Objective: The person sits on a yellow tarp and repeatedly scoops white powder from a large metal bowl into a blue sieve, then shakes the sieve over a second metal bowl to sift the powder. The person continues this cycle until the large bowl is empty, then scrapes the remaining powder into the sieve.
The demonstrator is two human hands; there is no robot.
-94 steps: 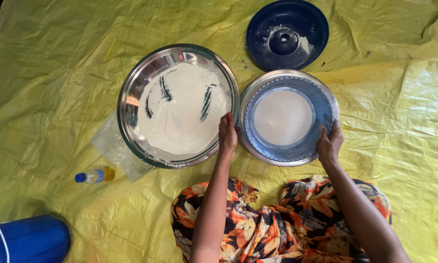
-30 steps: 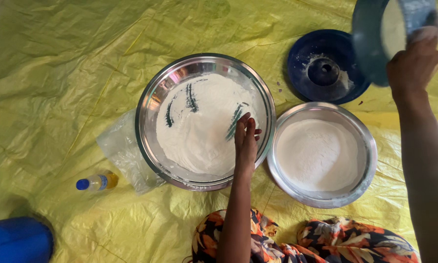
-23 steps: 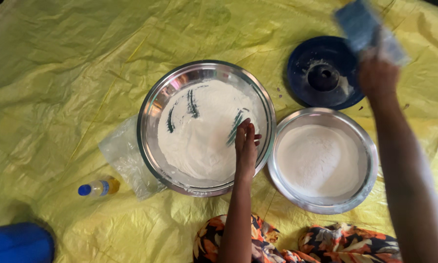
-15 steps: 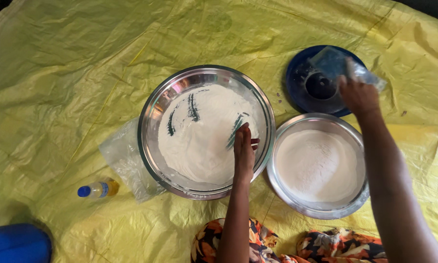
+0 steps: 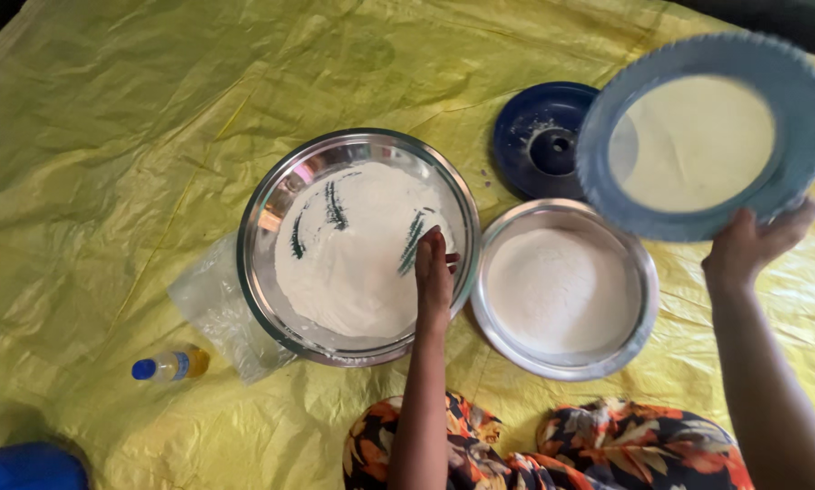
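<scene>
Left hand [image 5: 433, 272] lies flat, fingers released, in the flour of the large steel basin [image 5: 262, 227], near its right rim; right hand [image 5: 754, 243] grasps the lower edge of a round blue sieve [image 5: 598, 150] — raised and tilted above the smaller steel basin [image 5: 648, 299] of flour; dark blue lid [image 5: 516, 136] behind; small bottle [image 5: 170, 365] on the yellow sheet [image 5: 108, 136].

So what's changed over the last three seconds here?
The right hand lifted the blue sieve off the smaller steel tray, leaving flour there, and holds it up. The left hand moved onto the large tray's flour. The blue lid and bottle stayed.
</scene>
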